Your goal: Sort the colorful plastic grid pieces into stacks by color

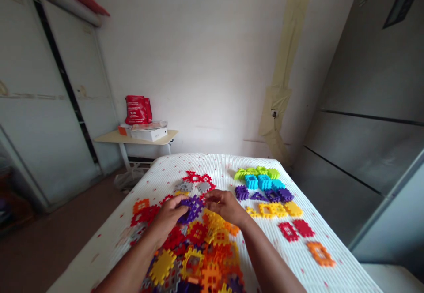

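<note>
My left hand (170, 215) is closed on a purple interlocking tile (192, 210) with toothed edges, gripping it by its left side above the pile. Close to the tile's right edge is my right hand (225, 205), its fingers loosely curved and a gap showing between them. Whether its fingertips touch the tile I cannot tell. Beneath both hands spreads a mixed heap of toothed plastic tiles, among them a yellow tile (163, 266), an orange window tile (210, 278) and a red window tile (198, 233). Grey tiles (183, 186) lie just beyond the left hand.
To the right, tiles lie in colour rows: green (256, 172), blue (264, 182), purple (280, 195), yellow (273, 209), red (303, 228) and orange (320, 253). A small table (109, 137) with a red bag (137, 110) stands back left; a grey fridge (374, 121) is at right.
</note>
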The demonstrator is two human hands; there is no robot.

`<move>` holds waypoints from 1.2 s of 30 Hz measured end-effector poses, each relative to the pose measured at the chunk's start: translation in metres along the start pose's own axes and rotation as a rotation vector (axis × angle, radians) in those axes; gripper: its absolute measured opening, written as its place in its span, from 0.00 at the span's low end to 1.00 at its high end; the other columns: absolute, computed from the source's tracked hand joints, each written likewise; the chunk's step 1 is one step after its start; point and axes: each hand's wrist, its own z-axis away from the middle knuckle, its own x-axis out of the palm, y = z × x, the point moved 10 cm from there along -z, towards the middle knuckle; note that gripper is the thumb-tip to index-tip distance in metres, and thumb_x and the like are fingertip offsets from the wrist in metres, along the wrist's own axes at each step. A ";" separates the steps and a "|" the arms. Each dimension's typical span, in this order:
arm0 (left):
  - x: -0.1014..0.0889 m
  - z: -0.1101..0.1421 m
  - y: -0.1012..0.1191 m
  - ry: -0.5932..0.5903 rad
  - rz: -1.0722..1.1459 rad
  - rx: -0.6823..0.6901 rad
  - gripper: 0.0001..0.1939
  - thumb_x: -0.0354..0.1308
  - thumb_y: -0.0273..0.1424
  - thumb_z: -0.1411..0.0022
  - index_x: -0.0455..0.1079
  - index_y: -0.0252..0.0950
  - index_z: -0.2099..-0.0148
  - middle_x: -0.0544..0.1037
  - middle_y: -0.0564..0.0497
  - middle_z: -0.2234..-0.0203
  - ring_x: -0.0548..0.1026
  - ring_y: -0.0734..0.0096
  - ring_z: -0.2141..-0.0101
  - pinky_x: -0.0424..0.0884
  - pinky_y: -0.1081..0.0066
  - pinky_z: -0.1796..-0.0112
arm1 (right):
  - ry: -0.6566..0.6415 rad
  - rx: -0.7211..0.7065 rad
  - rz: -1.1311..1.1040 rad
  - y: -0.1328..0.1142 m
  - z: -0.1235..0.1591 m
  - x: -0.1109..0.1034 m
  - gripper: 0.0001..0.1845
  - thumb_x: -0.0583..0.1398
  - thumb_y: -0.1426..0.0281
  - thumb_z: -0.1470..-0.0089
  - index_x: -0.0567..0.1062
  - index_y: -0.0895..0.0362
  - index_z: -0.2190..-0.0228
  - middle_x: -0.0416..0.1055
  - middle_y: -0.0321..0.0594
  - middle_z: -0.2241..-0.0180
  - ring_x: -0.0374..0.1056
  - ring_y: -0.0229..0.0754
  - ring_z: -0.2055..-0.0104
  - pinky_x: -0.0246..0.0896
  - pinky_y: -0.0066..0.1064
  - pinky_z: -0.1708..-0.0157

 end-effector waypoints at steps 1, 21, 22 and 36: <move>-0.001 0.004 -0.002 0.012 0.025 -0.002 0.21 0.54 0.38 0.54 0.67 0.38 0.56 0.77 0.53 0.74 0.74 0.68 0.74 0.67 0.74 0.79 | -0.028 0.037 -0.123 0.004 -0.001 0.009 0.09 0.61 0.65 0.53 0.74 0.56 0.68 0.72 0.34 0.73 0.67 0.36 0.73 0.61 0.26 0.73; 0.007 0.032 -0.036 0.014 0.522 0.004 0.18 0.60 0.31 0.53 0.68 0.38 0.57 0.79 0.52 0.66 0.76 0.67 0.67 0.69 0.70 0.64 | 0.274 -0.298 0.136 -0.030 0.042 0.015 0.15 0.56 0.82 0.57 0.76 0.53 0.70 0.73 0.40 0.61 0.69 0.39 0.59 0.64 0.29 0.60; 0.008 0.033 -0.034 0.005 0.517 0.019 0.17 0.59 0.29 0.53 0.69 0.37 0.57 0.79 0.52 0.68 0.75 0.68 0.68 0.68 0.70 0.64 | 0.277 -0.304 0.135 -0.029 0.042 0.016 0.16 0.55 0.82 0.57 0.76 0.54 0.69 0.73 0.40 0.61 0.69 0.39 0.59 0.64 0.29 0.60; -0.007 0.035 -0.034 0.107 0.475 0.079 0.19 0.59 0.29 0.53 0.69 0.36 0.55 0.78 0.52 0.70 0.75 0.67 0.70 0.68 0.70 0.66 | 0.191 0.035 -0.125 0.000 0.039 0.027 0.21 0.59 0.76 0.60 0.70 0.56 0.60 0.70 0.37 0.65 0.66 0.35 0.71 0.62 0.26 0.72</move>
